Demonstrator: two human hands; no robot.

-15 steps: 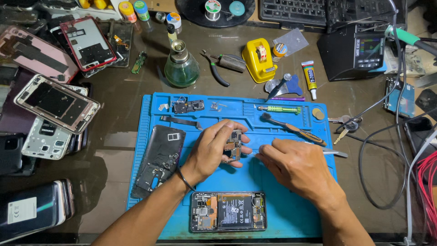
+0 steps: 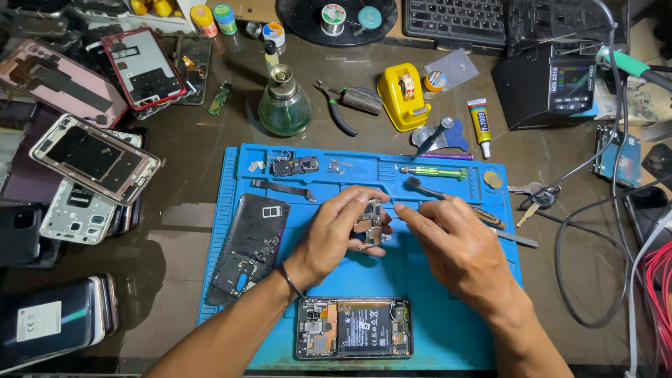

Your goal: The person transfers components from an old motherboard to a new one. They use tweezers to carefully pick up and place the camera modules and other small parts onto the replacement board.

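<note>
Head view: your left hand [image 2: 334,234] is curled shut around a small circuit board [image 2: 368,225], holding it upright just above the middle of the blue mat [image 2: 448,329]. Your right hand [image 2: 458,248] sits just right of it, fingers pinched together with the tips pointing left at the board's edge, nearly touching; can't tell if they grip anything. The opened phone [image 2: 353,327] lies flat near you, the back cover [image 2: 248,245] to the left.

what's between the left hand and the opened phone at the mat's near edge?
Head view: only bare blue mat between the left hand, which holds a small circuit board, and the opened phone. The left forearm runs just beside that stretch.
</note>
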